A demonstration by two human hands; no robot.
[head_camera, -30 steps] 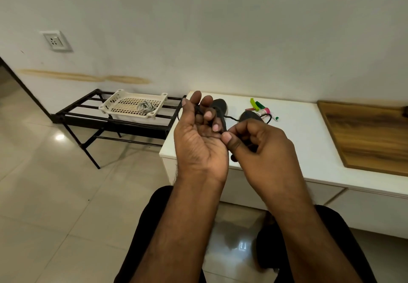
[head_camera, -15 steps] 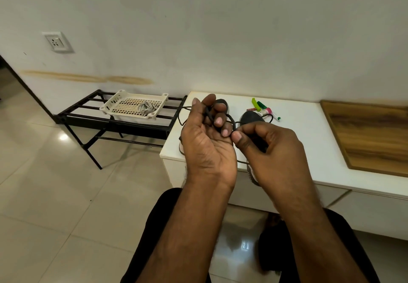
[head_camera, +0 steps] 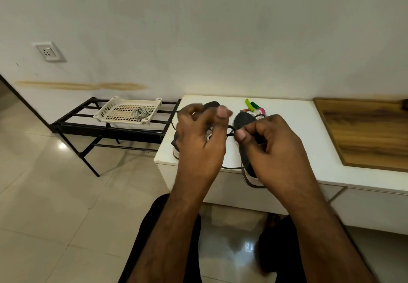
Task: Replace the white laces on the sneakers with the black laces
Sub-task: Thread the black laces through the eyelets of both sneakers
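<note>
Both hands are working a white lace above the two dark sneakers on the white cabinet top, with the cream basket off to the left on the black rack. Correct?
Not quite: in the head view the lace stretched between the left hand and the right hand is black, not white. The rest holds: two dark sneakers on the white cabinet top, cream basket on the black rack to the left.

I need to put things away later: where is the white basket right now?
In the head view the white basket sits at the left on the black rack, beside the white table.
</note>
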